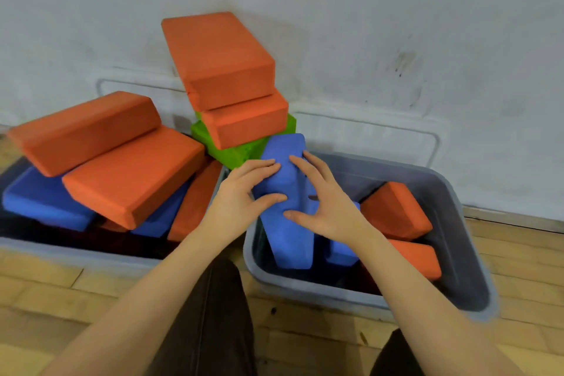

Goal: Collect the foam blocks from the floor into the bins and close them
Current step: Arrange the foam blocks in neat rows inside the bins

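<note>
A long blue foam block (287,223) stands tilted in the left end of the right grey bin (464,210). My left hand (241,195) grips its left side, and my right hand (323,198) holds its right side with fingers spread. A second blue block (341,250) and two orange blocks (396,210) lie in the same bin. The left grey bin (76,249) holds orange blocks (131,174) piled over blue ones (42,198). Between the bins, two orange blocks (219,61) sit stacked on a green block (235,151).
A white wall (396,24) rises right behind the bins. Two pale bin lids (366,131) lean against it. Wooden floor (45,299) runs in front, and my dark trouser legs (213,314) are at the bottom of the view.
</note>
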Available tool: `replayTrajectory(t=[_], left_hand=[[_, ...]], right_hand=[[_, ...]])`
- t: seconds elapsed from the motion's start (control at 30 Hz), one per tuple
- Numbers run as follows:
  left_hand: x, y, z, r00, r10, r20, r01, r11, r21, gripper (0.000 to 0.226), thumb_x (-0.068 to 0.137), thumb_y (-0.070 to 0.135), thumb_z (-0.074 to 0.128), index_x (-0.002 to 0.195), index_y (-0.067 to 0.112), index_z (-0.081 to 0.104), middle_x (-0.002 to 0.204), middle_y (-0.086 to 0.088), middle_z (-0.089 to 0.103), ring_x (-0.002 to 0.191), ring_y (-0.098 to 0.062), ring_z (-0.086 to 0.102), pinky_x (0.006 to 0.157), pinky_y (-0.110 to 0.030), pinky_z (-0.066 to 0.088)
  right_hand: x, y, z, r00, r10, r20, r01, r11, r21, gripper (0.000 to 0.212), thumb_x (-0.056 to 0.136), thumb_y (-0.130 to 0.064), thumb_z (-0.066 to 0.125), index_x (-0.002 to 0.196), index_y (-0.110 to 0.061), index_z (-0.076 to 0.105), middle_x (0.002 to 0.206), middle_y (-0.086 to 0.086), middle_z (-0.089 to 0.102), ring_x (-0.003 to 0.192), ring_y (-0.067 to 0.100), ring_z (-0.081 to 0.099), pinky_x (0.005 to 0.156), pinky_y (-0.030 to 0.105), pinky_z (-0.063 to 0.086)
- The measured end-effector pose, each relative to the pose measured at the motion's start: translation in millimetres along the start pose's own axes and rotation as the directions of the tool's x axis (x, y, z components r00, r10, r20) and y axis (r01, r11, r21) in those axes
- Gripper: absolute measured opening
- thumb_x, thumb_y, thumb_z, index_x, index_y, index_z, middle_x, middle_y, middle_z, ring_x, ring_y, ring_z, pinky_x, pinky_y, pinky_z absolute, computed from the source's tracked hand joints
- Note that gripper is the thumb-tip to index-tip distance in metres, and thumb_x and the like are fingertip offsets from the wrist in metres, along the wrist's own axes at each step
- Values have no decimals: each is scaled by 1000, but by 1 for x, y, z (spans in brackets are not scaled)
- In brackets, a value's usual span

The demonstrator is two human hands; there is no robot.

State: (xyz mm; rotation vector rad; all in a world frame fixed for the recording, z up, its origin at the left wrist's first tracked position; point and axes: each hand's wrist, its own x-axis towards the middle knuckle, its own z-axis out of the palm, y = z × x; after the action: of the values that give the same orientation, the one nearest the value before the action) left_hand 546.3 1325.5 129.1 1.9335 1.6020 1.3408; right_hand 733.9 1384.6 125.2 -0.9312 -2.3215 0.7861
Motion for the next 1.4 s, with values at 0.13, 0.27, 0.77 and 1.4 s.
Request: replayTrajectory(t=[0.13,0.27,0.77,1.4], left_hand=[[-1,5,-9,997,68,22,-69,996,63,52,70,23,79,119,13,63,121,12,51,113,-4,46,99,-13,33],[3,3,-6,992,90,87,-97,992,80,54,70,38,75,116,12,65,121,9,54,112,-5,47,97,-17,36],[-26,-21,49,967,-78,242,-47,879,474,57,86,56,38,122,19,60,120,-7,54,86,-33,58,70,-42,50],[-7,-12,91,882,-422,208,229,772,593,70,87,51,52,147,26,24,155,-9,7,115,-40,47,91,-41,39]], right_hand=[[-5,-1,3,998,-17,-68,20,999,50,84,69,-34,81,137,-38,33,148,-12,17,117,1,44,86,31,54],[-12,5,5,995,35,-96,-36,999,-10,84,65,-43,81,136,-40,35,147,-15,23,108,9,54,78,39,55],[-64,55,24,980,151,-127,-131,979,154,38,86,-48,49,121,-35,58,127,-10,58,109,4,58,89,36,51],[-64,157,63,756,618,-218,-637,615,-465,58,91,-39,51,145,-30,31,156,10,15,124,38,37,100,45,23]])
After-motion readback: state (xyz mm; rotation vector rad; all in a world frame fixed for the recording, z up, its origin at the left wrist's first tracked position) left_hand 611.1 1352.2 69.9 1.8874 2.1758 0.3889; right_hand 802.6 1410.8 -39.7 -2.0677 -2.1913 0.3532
